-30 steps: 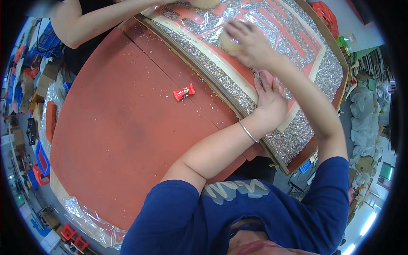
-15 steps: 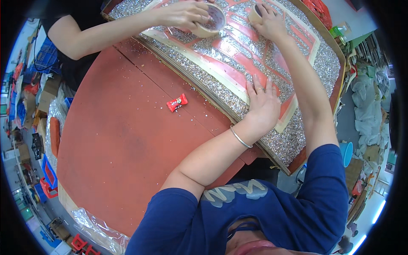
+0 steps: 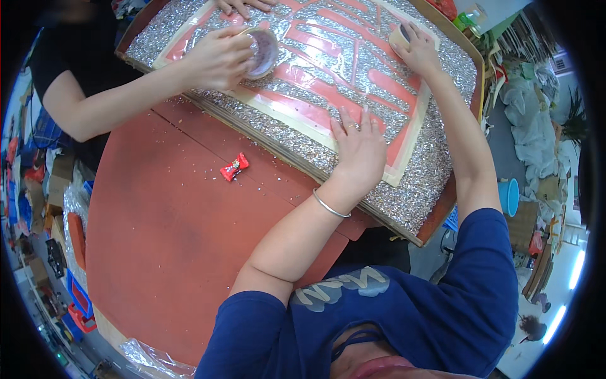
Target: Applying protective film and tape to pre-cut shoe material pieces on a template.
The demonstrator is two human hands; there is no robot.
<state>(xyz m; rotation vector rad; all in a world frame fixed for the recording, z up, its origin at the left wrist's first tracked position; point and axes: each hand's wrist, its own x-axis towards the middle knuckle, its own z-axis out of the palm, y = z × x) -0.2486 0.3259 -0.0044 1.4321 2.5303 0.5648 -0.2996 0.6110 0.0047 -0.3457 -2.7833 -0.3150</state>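
1. The glittery board (image 3: 435, 170) lies tilted across the far side of the round red table (image 3: 158, 240); its near long edge runs slantwise, and its near corner overhangs the table's rim.
2. The left hand (image 3: 358, 146) lies flat on the board, fingers spread, just inside that near edge, holding nothing.
3. The right hand (image 3: 416, 50) grips a small roll of tape (image 3: 399, 35) near the board's far edge.
4. A co-worker's hand (image 3: 218, 58) holds one clear round cup (image 3: 262, 52) on the board's other end; a second co-worker's hand (image 3: 243, 5) shows at the top.
5. One red candy wrapper (image 3: 234, 167) lies alone on the table, near the board's edge, with broad bare tabletop around it.
6. One silver bangle (image 3: 331, 206) circles the left wrist.
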